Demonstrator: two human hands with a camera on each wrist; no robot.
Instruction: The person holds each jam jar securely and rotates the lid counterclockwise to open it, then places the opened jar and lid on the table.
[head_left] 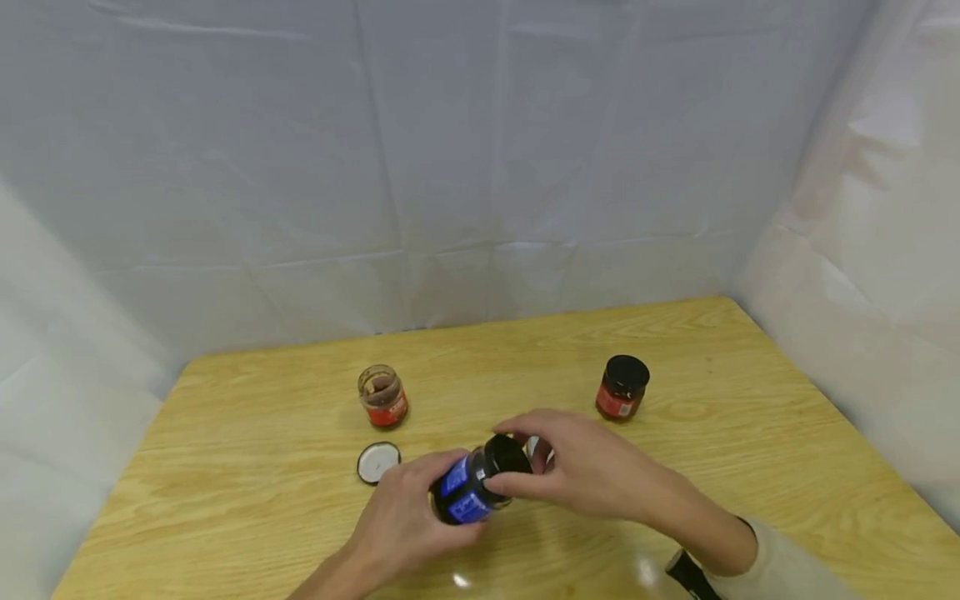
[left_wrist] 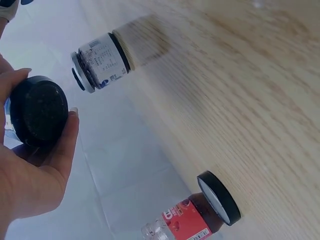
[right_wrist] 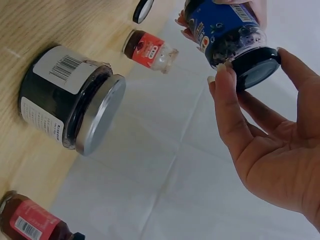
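Note:
My left hand grips a jar with a blue label around its body and holds it tilted over the table, its top toward the right. Thumb and fingers of my right hand pinch the black lid at the jar's mouth. Dark contents show through the clear glass neck in the right wrist view. From the left wrist, the jar's dark round base faces the camera. Partly hidden behind my right hand in the head view stands a dark jar with a silver lid.
An uncapped jar with a red label stands left of centre on the wooden table. Its nearest neighbour, a lid with a white inside, lies face up. Farther right stands a black-lidded jar with a red label. White sheeting surrounds the table.

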